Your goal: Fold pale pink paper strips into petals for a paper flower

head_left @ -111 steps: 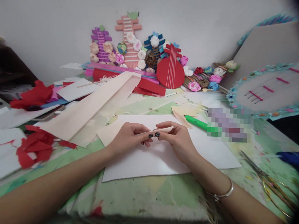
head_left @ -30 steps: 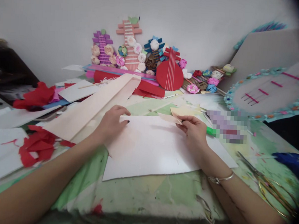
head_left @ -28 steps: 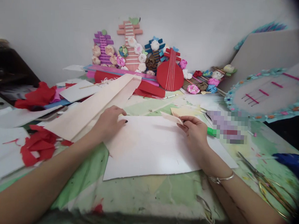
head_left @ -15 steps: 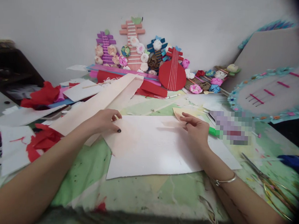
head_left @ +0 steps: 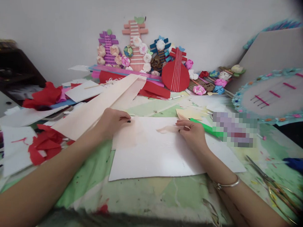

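A white board (head_left: 159,157) lies on the table in front of me. A thin pale pink sheet of paper (head_left: 126,137) rests across its left end, partly past the edge. My left hand (head_left: 112,123) has its thumb and fingers pinched together at that sheet's upper edge. Over the board's upper right, my right hand (head_left: 194,133) pinches a small strip of pale pink paper (head_left: 167,129). Right behind that hand are a green utility knife (head_left: 208,127) and a cream paper scrap (head_left: 189,114).
Gold-handled scissors (head_left: 269,182) lie at the right. A long folded pale pink paper (head_left: 101,106) and crumpled red paper (head_left: 46,144) are on the left. Along the wall stand several paper-flower instrument crafts, including a red lute shape (head_left: 175,76). A blurred patch covers something behind the knife.
My left hand has moved right and closed its fingers at the pink sheet, which has shifted right. My right hand has moved slightly left with its strip, uncovering more of the green knife.
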A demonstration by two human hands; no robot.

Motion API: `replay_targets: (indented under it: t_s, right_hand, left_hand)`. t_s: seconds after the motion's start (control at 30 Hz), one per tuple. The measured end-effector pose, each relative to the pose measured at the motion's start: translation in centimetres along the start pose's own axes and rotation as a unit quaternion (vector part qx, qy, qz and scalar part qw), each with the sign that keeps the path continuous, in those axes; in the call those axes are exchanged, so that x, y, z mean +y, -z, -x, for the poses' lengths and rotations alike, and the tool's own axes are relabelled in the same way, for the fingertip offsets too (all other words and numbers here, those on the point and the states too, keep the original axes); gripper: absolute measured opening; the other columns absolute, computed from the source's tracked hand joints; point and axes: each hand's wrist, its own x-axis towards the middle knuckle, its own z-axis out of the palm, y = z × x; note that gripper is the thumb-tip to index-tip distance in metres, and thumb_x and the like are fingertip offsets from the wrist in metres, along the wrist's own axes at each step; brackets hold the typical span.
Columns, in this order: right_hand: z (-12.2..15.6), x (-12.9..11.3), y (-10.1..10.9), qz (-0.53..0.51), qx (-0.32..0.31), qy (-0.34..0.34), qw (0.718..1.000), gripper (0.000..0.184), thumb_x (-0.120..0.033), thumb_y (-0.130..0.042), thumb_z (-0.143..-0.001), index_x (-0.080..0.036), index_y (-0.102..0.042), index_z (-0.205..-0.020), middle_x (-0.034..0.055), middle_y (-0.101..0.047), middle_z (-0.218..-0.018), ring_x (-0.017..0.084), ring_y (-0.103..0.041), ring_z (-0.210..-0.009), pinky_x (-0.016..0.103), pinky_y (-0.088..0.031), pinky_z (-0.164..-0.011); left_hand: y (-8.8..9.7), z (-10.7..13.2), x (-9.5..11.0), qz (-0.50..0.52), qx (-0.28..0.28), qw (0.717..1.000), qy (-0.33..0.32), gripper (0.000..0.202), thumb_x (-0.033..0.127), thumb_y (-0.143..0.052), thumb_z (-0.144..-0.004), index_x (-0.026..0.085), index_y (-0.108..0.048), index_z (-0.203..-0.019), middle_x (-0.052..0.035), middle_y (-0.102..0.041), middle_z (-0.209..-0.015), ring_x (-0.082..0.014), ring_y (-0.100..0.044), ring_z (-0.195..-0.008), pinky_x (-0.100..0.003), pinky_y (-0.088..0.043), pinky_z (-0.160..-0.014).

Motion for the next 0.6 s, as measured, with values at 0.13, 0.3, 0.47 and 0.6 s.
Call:
replay_targets:
  t_s: [0.13,0.3,0.47,0.6]
  right_hand:
    - [0.3,-0.5,0.0,0.069,0.004,0.020,0.997,0.024,-0.009,-0.055,-0.063,-0.018,-0.073,-0.076,0.0050,-0.074,-0.084,0.020,-0.068,-0.075,0.034,-0.052,-0.077]
    - [0.3,-1.1,0.7,0.155,0.023,0.028,0.987,0.013,-0.019,-0.059,-0.070,-0.019,-0.071,-0.069,0.0048,-0.071,-0.069,0.022,-0.064,-0.068,0.034,-0.046,-0.068]
    - [-0.3,-0.4,1.0,0.212,0.039,0.012,0.976,0.018,-0.026,-0.054,-0.075,-0.017,-0.067,-0.065,0.0062,-0.068,-0.062,0.022,-0.060,-0.059,0.034,-0.041,-0.063]
    - [-0.5,0.0,1.2,0.237,0.047,0.011,0.970,0.020,-0.030,-0.054,-0.076,-0.017,-0.068,-0.078,0.0061,-0.067,-0.063,0.022,-0.060,-0.060,0.032,-0.040,-0.062]
  left_hand:
    - [-0.6,0.0,-1.0,-0.032,0.059,0.994,-0.086,0.018,0.030,-0.057,-0.081,0.023,-0.073,-0.079,-0.0029,-0.075,-0.088,-0.0224,-0.070,-0.084,-0.034,-0.054,-0.080]
    - [-0.5,-0.3,-1.3,-0.061,0.164,0.977,-0.123,0.019,0.030,-0.058,-0.083,0.022,-0.075,-0.081,-0.0051,-0.075,-0.093,-0.0222,-0.070,-0.089,-0.036,-0.055,-0.084]
    - [0.0,-0.1,-0.5,-0.082,0.208,0.965,-0.134,0.018,0.030,-0.057,-0.086,0.025,-0.074,-0.085,-0.0026,-0.075,-0.096,-0.0207,-0.069,-0.092,-0.037,-0.054,-0.087]
    - [0.3,0.2,0.1,-0.098,0.186,0.972,-0.108,0.018,0.030,-0.055,-0.088,0.029,-0.072,-0.091,0.0003,-0.073,-0.102,-0.0204,-0.067,-0.100,-0.039,-0.051,-0.091]
